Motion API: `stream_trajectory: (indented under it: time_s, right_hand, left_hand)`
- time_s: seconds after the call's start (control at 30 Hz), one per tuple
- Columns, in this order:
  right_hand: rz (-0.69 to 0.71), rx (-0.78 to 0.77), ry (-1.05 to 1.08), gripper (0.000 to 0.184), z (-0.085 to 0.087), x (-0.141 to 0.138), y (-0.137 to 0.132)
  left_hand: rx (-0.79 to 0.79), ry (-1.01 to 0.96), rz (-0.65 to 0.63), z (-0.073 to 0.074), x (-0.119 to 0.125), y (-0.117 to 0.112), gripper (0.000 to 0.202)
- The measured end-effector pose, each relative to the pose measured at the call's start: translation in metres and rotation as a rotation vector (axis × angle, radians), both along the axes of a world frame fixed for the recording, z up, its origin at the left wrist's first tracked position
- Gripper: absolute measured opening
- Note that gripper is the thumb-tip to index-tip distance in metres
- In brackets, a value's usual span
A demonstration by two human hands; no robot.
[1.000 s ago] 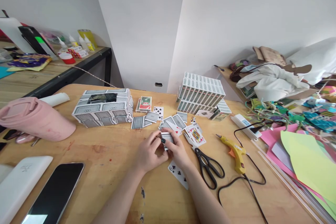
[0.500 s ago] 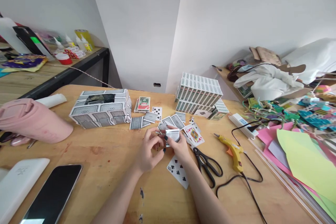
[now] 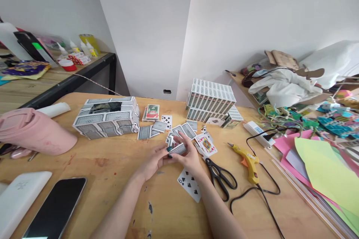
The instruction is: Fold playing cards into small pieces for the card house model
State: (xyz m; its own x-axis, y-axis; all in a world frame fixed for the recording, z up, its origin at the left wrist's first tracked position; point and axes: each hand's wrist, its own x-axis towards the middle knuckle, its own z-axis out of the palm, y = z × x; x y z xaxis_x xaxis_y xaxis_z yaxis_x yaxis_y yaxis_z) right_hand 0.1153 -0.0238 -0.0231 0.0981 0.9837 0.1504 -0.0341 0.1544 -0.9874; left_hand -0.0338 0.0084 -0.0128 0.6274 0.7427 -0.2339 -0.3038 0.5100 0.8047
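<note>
Between my hands is a folded playing card [image 3: 177, 150] with a grey patterned back, its edges bent up. My left hand [image 3: 155, 162] pinches its left end, thumb pressed near the corner. Fingers of my right hand [image 3: 190, 157] wrap round its right side. Loose playing cards [image 3: 188, 130] lie just beyond my fingers, some face down. A queen or king card [image 3: 206, 145] lies face up right of my right hand. Under my right wrist is a six of spades [image 3: 189, 185]. Black-handled scissors [image 3: 220, 177] rest beside my right forearm.
A card-covered box [image 3: 106, 117] stands at the left back, near a card pack [image 3: 153, 112]. Stacked card boxes [image 3: 211, 99] stand at the back right. A yellow glue gun [image 3: 248, 162] with its cable lies right. A phone [image 3: 56, 207] and pink tumbler [image 3: 36, 130] are left.
The card has been tilted and turned between my hands, now showing its folded edges. My left hand has shifted slightly left and closed in on it; the view has moved a little.
</note>
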Motion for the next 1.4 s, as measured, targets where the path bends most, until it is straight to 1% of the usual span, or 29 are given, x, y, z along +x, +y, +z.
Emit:
stream_trajectory:
  time_s: [0.07,0.13,0.23,0.3,0.33,0.37,0.43,0.5,0.63,0.73,0.8,0.87,0.97,1.1,1.23,1.3,1.4]
  right_hand:
    - [-0.067,-0.013,0.021,0.071,-0.005,0.002,0.003]
    - [-0.102,-0.027,0.061,0.066,-0.007,0.004,0.005]
    - [-0.071,-0.039,0.174,0.058,-0.006,0.006,0.006]
    - [-0.033,-0.042,0.249,0.055,-0.004,0.007,0.006]
    - [-0.015,-0.044,0.280,0.055,-0.002,0.008,0.005]
    - [0.002,-0.046,0.305,0.055,-0.001,0.008,0.005]
    - [0.033,-0.053,0.326,0.055,0.002,0.009,0.004]
    - [0.063,-0.051,0.333,0.055,0.005,0.009,0.003]
    - [0.129,-0.034,0.358,0.060,0.008,0.008,0.002]
    - [0.175,-0.023,0.333,0.062,0.009,0.008,0.001]
    - [0.182,-0.039,0.307,0.060,0.009,0.008,0.000]
    - [0.153,-0.088,0.278,0.053,0.010,0.007,-0.001]
    - [0.073,-0.164,0.208,0.044,0.010,0.005,-0.002]
    - [-0.005,-0.215,0.136,0.044,0.006,0.000,0.001]
    - [0.035,-0.215,0.167,0.039,0.000,-0.003,0.004]
    - [0.053,-0.216,0.178,0.036,-0.002,-0.004,0.004]
    - [0.041,-0.211,0.166,0.034,-0.002,-0.003,0.005]
  left_hand:
    - [0.063,0.022,0.050,0.000,-0.001,0.002,0.018]
    - [0.151,0.072,0.107,0.000,-0.002,0.003,0.018]
    - [0.287,0.160,0.148,-0.001,0.000,0.002,0.020]
    - [0.339,0.178,0.157,-0.003,0.003,-0.001,0.022]
    - [0.355,0.175,0.169,-0.004,0.005,-0.003,0.026]
    - [0.372,0.174,0.188,-0.006,0.007,-0.004,0.035]
    - [0.422,0.194,0.221,-0.010,0.010,-0.007,0.056]
    - [0.496,0.254,0.208,-0.013,0.012,-0.009,0.064]
    - [0.686,0.431,0.164,-0.017,0.010,-0.009,0.058]
    - [0.821,0.552,0.196,-0.018,0.008,-0.008,0.056]
    - [0.909,0.638,0.229,-0.019,0.007,-0.007,0.056]
    - [0.987,0.716,0.265,-0.021,0.006,-0.007,0.057]
    - [1.079,0.786,0.320,-0.026,0.005,-0.006,0.058]
    - [1.202,0.839,0.403,-0.031,0.005,-0.005,0.056]
    - [1.266,0.890,0.484,-0.033,0.004,-0.004,0.056]
    - [1.268,0.902,0.502,-0.034,0.004,-0.004,0.056]
    - [1.271,0.907,0.518,-0.034,0.004,-0.005,0.055]
